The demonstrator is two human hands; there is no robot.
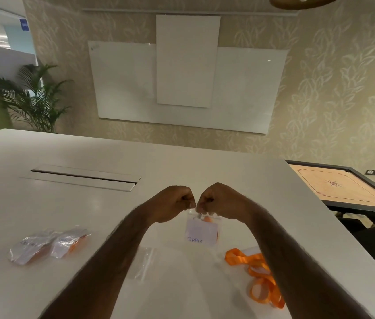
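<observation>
Pinching the top edge of a small clear bag (201,233), the left hand (172,203) and the right hand (218,201) met almost knuckle to knuckle above the table (67,215). Each had its fingers curled in, with thumb and fingertips clamped on the bag's upper strip. The bag hung from that grip toward the person, between the two forearms; whether its lower edge touched the table could not be told. Inside it sat a white slip (199,229) with "APPLE" handwritten along the bottom. An orange piece (207,219) lay behind the slip, showing at the top and down the right side.

Just below, between the forearms, an empty bag (145,263) lay flat on the table, with nothing visible in it. To the right, partly under the right forearm, a loose orange ribbon (260,272) lay in loops. Well to the left, two filled bags (48,246) lay side by side and touching, each holding a white slip and something orange; their writing was too blurred to read.

Farther out, a cable hatch (80,177) was set into the tabletop. A carrom board (333,187) stood beyond the table's right edge. White boards (186,88) hung on the patterned wall, and a potted plant (32,97) stood at the far left.
</observation>
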